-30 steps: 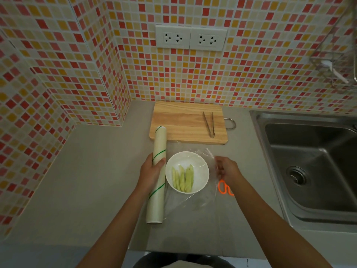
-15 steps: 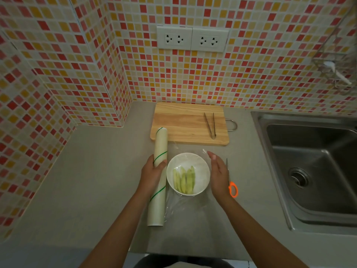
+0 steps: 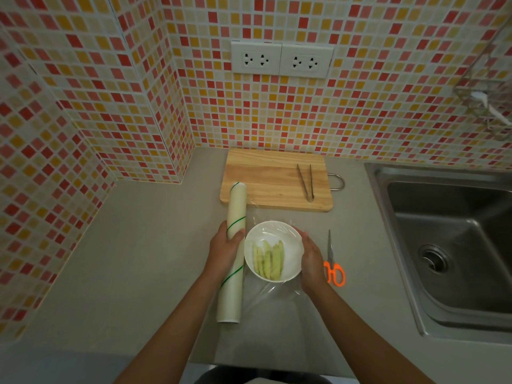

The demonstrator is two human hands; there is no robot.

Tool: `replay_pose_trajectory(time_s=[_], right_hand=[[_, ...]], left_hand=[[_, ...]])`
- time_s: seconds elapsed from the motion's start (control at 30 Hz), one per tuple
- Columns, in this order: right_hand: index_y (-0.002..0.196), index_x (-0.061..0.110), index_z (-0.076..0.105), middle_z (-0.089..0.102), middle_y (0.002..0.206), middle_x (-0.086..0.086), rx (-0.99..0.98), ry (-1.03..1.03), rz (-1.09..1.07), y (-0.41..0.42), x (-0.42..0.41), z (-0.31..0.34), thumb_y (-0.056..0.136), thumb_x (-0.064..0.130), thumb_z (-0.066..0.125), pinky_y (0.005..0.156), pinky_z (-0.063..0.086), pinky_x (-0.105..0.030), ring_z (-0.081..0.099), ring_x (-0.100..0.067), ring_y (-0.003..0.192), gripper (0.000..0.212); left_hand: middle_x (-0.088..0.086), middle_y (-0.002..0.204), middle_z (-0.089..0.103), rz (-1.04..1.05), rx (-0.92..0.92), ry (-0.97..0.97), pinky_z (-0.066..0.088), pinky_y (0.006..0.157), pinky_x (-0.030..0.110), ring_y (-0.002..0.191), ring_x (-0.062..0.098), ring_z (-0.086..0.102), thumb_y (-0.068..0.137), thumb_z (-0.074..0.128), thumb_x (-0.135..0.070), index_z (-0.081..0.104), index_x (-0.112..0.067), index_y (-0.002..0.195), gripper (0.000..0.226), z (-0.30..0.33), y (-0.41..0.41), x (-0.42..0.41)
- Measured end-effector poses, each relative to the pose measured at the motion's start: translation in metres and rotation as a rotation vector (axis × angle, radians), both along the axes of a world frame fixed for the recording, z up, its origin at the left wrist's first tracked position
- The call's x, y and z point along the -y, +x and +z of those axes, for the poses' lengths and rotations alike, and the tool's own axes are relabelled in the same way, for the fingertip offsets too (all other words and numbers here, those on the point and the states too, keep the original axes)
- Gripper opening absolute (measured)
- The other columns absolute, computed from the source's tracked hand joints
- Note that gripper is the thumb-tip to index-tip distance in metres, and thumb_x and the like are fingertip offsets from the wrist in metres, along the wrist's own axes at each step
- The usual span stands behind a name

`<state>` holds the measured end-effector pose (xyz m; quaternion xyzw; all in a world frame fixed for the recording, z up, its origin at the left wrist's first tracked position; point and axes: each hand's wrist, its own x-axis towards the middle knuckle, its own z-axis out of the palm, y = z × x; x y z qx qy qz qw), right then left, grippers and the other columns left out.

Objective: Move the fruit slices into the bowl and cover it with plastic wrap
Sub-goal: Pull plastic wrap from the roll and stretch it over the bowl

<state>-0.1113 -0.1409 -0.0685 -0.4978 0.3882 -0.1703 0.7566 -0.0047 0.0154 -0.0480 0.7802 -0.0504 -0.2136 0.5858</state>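
Observation:
A white bowl (image 3: 291, 242) stands on the grey counter and holds several pale green fruit slices (image 3: 268, 260). Clear plastic wrap (image 3: 273, 295) lies stretched over the bowl and spills onto the counter in front of it. The wrap comes off a long white roll (image 3: 234, 256) with green stripes, lying just left of the bowl. My left hand (image 3: 224, 253) grips the roll near its middle. My right hand (image 3: 311, 260) is cupped against the bowl's right side, pressing the wrap to the rim.
Orange-handled scissors (image 3: 332, 263) lie right of my right hand. Behind the bowl is a wooden cutting board (image 3: 266, 178) with metal tongs (image 3: 306, 181) on it. A steel sink (image 3: 448, 245) fills the right side. Tiled walls close off the back and left.
My right hand has moved left from over the scissors to the bowl's right side, bringing the wrap down against it. My left hand has stayed on the roll.

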Motion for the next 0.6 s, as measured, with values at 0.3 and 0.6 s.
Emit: replay_pose_trajectory(time_s=[0.3, 0.6], right_hand=[[0.123, 0.009, 0.064, 0.067, 0.118, -0.008, -0.044, -0.131, 0.011, -0.0006, -0.0013, 0.0052, 0.102, 0.027, 0.038, 0.079, 0.053, -0.023, 0.063, -0.021, 0.107, 0.037], [0.114, 0.006, 0.068, 0.069, 0.108, -0.013, -0.084, -0.174, -0.074, 0.0038, -0.0072, 0.0037, 0.102, 0.026, 0.038, 0.083, 0.051, -0.033, 0.064, -0.025, 0.098, 0.038]], left_hand=[[-0.007, 0.093, 0.065, 0.002, -0.032, 0.027, 0.043, 0.062, 0.022, 0.083, 0.005, 0.062, 0.09, 0.058, -0.032, 0.058, -0.025, 0.106, 0.018, -0.0035, 0.0049, -0.0025], [-0.006, 0.091, 0.068, -0.002, 0.023, 0.057, 0.043, 0.06, 0.02, 0.078, 0.005, 0.062, 0.085, 0.066, -0.041, 0.061, -0.021, 0.101, 0.026, -0.0008, 0.0034, -0.0014]])
